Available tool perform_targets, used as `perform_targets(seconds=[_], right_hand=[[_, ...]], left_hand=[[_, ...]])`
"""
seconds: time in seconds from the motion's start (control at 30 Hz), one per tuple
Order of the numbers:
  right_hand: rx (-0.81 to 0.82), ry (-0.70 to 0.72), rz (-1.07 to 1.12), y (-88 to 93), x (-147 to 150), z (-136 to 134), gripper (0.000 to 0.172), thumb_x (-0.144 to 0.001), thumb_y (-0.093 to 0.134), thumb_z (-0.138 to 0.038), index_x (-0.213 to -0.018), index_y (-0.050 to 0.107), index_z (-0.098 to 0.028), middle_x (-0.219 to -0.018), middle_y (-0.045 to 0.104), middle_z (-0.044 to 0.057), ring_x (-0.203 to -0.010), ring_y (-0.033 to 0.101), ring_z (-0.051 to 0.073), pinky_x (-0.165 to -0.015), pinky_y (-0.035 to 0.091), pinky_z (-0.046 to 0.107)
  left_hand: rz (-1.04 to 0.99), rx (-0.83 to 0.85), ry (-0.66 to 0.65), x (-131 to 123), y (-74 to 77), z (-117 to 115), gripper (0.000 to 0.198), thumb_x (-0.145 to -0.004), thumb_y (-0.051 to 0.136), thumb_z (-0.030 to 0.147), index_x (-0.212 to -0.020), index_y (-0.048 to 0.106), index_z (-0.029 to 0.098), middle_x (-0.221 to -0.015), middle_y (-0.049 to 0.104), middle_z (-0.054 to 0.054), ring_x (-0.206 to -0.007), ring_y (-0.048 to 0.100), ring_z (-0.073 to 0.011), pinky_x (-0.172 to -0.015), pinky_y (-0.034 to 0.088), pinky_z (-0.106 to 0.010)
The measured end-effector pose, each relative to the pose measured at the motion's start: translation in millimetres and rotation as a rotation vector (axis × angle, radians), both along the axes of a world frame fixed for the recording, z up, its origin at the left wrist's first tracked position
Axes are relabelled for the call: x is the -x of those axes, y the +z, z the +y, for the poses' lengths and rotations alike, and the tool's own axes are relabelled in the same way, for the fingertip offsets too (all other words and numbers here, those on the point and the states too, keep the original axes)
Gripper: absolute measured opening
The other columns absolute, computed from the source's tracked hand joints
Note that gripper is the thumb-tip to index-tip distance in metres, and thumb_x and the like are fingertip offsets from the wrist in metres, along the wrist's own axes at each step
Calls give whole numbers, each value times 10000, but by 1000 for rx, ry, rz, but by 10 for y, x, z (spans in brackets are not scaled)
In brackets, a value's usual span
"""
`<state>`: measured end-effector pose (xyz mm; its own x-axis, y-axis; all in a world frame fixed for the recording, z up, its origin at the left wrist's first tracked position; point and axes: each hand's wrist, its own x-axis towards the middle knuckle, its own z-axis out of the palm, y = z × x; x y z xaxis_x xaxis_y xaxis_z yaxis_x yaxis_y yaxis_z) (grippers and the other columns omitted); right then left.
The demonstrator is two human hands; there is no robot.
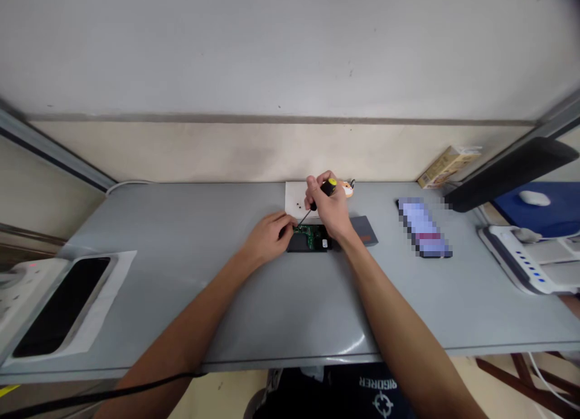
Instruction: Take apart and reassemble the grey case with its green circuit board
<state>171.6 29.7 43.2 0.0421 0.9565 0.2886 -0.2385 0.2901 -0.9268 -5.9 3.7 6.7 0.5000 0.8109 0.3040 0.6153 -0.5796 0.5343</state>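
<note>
An opened dark device with a green circuit board (310, 238) lies on the grey desk in front of me. My left hand (272, 235) is closed at its left edge, the fingertips close to the screwdriver's tip. In my right hand (333, 211) is a screwdriver (330, 187) with a black and yellow handle, tilted so its shaft points down-left to the board's upper left corner. A flat dark grey cover (365, 230) lies to the right, partly behind my right wrist. Behind the device, small dark screws (298, 205) rest on white paper (293, 191).
Right of my hands lies a phone (423, 229) with a blurred screen. Farther right are a dark monitor (512, 171), a box (448, 165) and a white power strip (521, 262). A black phone (63, 304) lies at the left, beside a white socket unit (34, 286).
</note>
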Motion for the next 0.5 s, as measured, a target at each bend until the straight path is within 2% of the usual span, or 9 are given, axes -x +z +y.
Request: perform_targets(seconds=[0.07, 0.2, 0.33, 0.5], right_hand=[[-29, -37, -58, 3, -25, 4, 402, -927, 609, -613, -871, 417, -265, -612, 446, -82, -536, 477, 106, -556, 417, 275], [-72, -81, -166, 7, -29, -20, 342, -996, 478, -608, -961, 456, -269, -738, 492, -41, -659, 487, 116, -637, 436, 277], [-61, -52, -50, -56, 36, -43, 390, -952, 561, -621, -1014, 351, -299, -742, 463, -71, -630, 495, 110, -602, 424, 267], [-57, 35, 102, 2, 59, -65, 354, -950, 581, -609, -1023, 449, -288, -837, 527, -24, -686, 547, 114, -635, 466, 281]], left_hand=[[1, 2, -5, 5, 2, -1, 239, -982, 441, 156, -979, 674, 206, -955, 702, -48, -870, 654, -187, -838, 526, -339], [2, 6, -5, 8, 0, 1, 239, -973, 442, 151, -983, 674, 211, -960, 706, -48, -896, 656, -193, -864, 528, -354], [3, 4, 9, 5, -10, 2, 227, -979, 444, 167, -977, 667, 209, -965, 707, -52, -898, 656, -197, -861, 533, -357], [0, 0, -2, 8, -10, 5, 216, -982, 443, 169, -969, 656, 204, -956, 704, -51, -888, 651, -196, -864, 527, -361]])
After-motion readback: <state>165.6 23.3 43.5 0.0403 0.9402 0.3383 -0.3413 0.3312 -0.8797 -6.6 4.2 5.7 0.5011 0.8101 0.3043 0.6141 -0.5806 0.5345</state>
